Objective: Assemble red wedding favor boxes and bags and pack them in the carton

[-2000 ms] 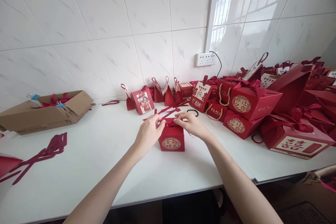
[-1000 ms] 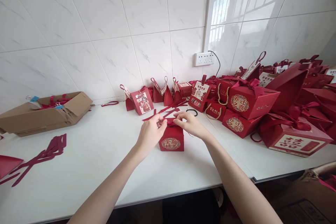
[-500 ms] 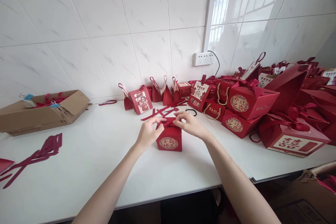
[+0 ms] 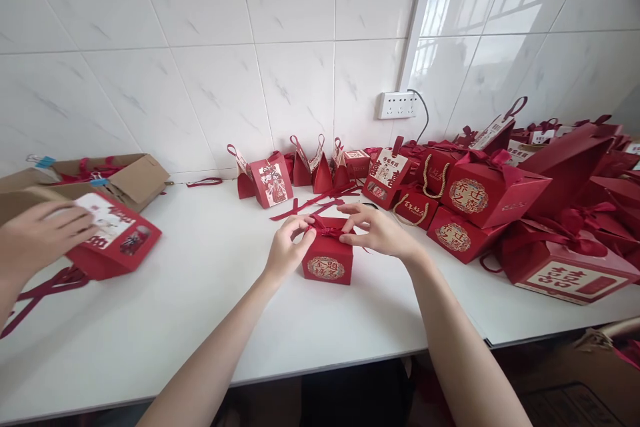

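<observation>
A small red gift box [image 4: 328, 269] with a round gold-and-white emblem stands upright on the table before me. A dark red ribbon [image 4: 327, 231] lies knotted across its top. My left hand [image 4: 291, 245] pinches the ribbon at the knot's left side, fingertips pressed together. On the right, my right hand [image 4: 377, 233] has thumb and index finger apart, the thumb by the ribbon's right end. Loose red ribbon strips [image 4: 325, 203] lie behind the box.
At the left, another person's hand [image 4: 45, 233] holds a red box with a white front [image 4: 117, 237] above ribbons. A cardboard carton [image 4: 143, 180] stands behind. Several finished-looking red boxes [image 4: 500, 190] are piled at right, and smaller ones [image 4: 273, 183] line the wall below a power strip [image 4: 399, 105].
Another person's hand with a red box has come in from the left. My right thumb and index finger have parted at the ribbon; my left hand stays on it. The view has shifted slightly.
</observation>
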The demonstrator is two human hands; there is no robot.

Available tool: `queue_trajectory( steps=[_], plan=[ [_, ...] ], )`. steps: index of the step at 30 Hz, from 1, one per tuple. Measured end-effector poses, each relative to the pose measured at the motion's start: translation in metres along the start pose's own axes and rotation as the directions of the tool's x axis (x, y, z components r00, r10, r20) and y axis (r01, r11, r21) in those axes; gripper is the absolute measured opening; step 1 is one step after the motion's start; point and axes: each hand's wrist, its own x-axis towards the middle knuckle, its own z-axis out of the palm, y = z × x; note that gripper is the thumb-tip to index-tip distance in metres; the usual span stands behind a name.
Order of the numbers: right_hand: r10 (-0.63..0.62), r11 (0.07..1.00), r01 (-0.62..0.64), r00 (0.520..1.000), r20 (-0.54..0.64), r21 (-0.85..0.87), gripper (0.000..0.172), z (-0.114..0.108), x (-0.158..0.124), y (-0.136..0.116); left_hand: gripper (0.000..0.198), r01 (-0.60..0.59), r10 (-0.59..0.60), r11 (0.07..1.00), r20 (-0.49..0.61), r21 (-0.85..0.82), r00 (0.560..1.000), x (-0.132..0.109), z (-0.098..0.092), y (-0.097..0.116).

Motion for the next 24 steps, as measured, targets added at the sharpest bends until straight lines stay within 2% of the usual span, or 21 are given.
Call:
queue_trajectory(
  steps=[6,10,16,20,24],
  plan=[
    [-0.080,0.995,0.077,0.996,-0.041,-0.068,0.012,0.000,-0.001,0.002,0.017,0.111,-0.113,0.989,-0.016,-0.096,0.993,0.001,0.000,0.003],
    [-0.107,0.991,0.102,0.993,-0.048,-0.090,0.011,-0.002,-0.001,0.007,0.019,0.117,-0.118,0.989,-0.008,-0.093,0.993,0.000,0.000,0.003],
    [-0.275,0.959,0.263,0.955,-0.111,-0.107,0.017,-0.001,-0.001,0.012,0.020,0.136,-0.138,0.987,-0.017,-0.086,0.990,-0.001,0.000,0.003],
    [-0.324,0.945,0.306,0.928,-0.186,-0.120,0.018,0.003,-0.001,0.008,0.020,0.104,-0.104,0.993,-0.002,-0.064,0.995,0.000,0.000,0.004],
    [-0.352,0.930,0.323,0.919,-0.175,-0.177,0.017,0.006,-0.002,0.002,0.021,0.096,-0.096,0.993,0.011,-0.072,0.995,0.001,-0.001,0.001]
  ],
)
